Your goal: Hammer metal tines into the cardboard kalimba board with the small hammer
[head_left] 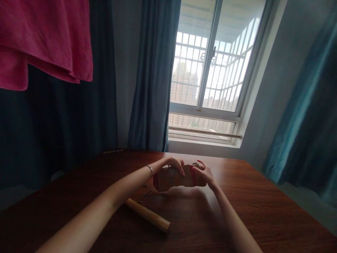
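Note:
Both my hands hold a brown slab with red bands (168,180) and a ragged lower edge, tilted up over the table. I cannot tell what it is made of. My left hand (179,166) grips its top edge, with the thumb lying over the face. At its right end, my right hand (205,174) pinches the slab near a red band, the index finger raised along the top. Below the left forearm lies a round wooden handle (150,216); its far end is hidden behind that arm. Thin dark nail-like pieces (146,194) lie beside it.
The brown wooden table (237,203) spans the lower view, its far edge close to the window wall. Blue curtains (152,77) hang beside the barred window (205,66). A pink cloth (52,38) hangs at the upper left.

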A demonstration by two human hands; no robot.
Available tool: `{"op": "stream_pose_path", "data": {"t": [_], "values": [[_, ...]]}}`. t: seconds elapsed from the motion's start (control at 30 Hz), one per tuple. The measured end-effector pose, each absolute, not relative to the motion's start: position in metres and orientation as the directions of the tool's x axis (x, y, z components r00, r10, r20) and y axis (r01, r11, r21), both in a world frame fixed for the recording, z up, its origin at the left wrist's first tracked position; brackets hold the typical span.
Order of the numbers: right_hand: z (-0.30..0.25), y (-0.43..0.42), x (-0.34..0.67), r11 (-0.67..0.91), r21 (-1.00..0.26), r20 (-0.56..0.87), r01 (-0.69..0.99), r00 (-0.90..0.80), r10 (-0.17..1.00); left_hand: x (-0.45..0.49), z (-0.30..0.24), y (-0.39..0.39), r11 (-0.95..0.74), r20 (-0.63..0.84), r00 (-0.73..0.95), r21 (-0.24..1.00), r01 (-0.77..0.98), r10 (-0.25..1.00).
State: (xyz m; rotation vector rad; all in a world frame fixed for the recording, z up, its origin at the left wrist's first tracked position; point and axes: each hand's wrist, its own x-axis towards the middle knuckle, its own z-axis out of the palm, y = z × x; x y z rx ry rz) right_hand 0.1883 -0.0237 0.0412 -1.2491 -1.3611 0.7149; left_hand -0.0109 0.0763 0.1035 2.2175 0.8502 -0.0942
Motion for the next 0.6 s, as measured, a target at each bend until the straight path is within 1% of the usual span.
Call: {"op": "stream_pose_path", "data": {"t": [0.03, 0.1, 0.2, 0.37, 0.43, 0.5, 0.6], "values": [[0.038, -0.029, 0.196, 0.216, -0.948, 0.256, 0.234, 0.156, 0.954, -0.004, 0.101, 0.072, -0.491, -0.371, 0.78, 0.62, 0.612, 0.504], [0.031, -0.038, 0.21, 0.121, -0.975, 0.149, 0.184, 0.146, 0.978, 0.008, 0.094, 0.065, -0.456, -0.442, 0.776, 0.633, 0.625, 0.45], [0.022, -0.051, 0.224, 0.019, -0.987, 0.044, 0.159, 0.15, 0.988, 0.02, 0.079, 0.058, -0.452, -0.461, 0.768, 0.625, 0.637, 0.445], [0.008, -0.065, 0.237, -0.036, -0.99, -0.011, 0.135, 0.176, 0.984, 0.03, 0.053, 0.055, -0.468, -0.481, 0.719, 0.549, 0.693, 0.502], [0.004, -0.067, 0.239, -0.041, -0.994, -0.021, 0.103, 0.184, 0.983, 0.031, 0.047, 0.054, -0.468, -0.462, 0.711, 0.54, 0.7, 0.53], [0.001, -0.068, 0.241, -0.038, -0.997, -0.024, 0.074, 0.185, 0.982, 0.029, 0.045, 0.053, -0.446, -0.45, 0.706, 0.558, 0.7, 0.547], [0.0, -0.069, 0.241, -0.037, -0.997, -0.025, 0.062, 0.187, 0.982, 0.021, 0.047, 0.05, -0.336, -0.482, 0.709, 0.647, 0.685, 0.515]]}}
